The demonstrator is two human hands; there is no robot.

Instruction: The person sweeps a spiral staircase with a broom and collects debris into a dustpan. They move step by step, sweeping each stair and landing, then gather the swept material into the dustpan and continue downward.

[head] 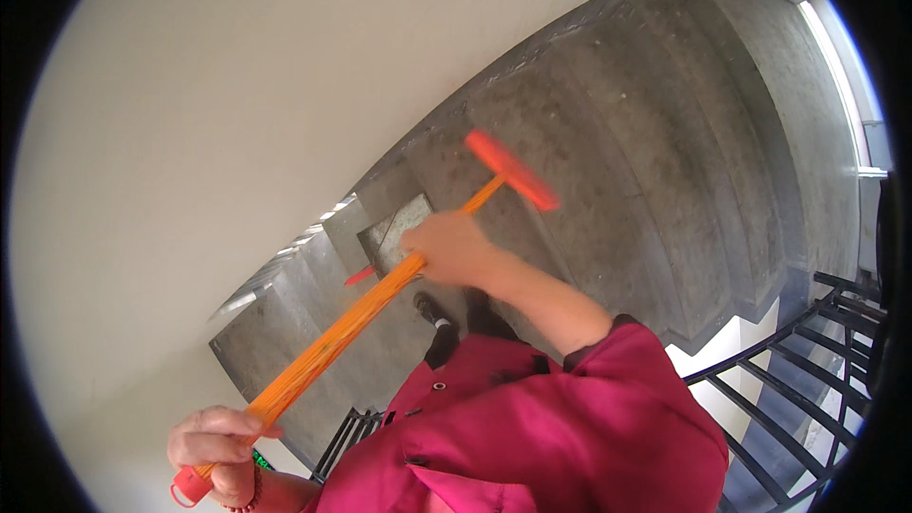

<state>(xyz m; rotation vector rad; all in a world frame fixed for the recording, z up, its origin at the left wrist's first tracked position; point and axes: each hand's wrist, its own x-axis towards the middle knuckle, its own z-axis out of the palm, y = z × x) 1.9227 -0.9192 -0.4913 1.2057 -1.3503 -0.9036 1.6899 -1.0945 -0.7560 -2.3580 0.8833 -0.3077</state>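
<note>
A long orange wooden handle (342, 328) runs slantwise in front of me over concrete stairs (605, 121). At its far end sits a red crossbar head (513, 169); motion blur hides whether it is a broom or a mop. My right hand (452, 249) is wrapped around the shaft partway along. My left hand (221, 442) grips the near end, just above a red end cap (191, 486) with a hanging loop. Partly behind my right hand, a flat grey pan (406, 228), apparently a dustpan, rests on a step. A red strip (360, 275) shows beside it.
A cream wall (214, 121) borders the steps on the left. Black metal railings (769, 349) curve along the lower right, and another railing (345, 434) shows at bottom left. My dark shoe (431, 310) stands on a step. A window (833, 78) lies at far right.
</note>
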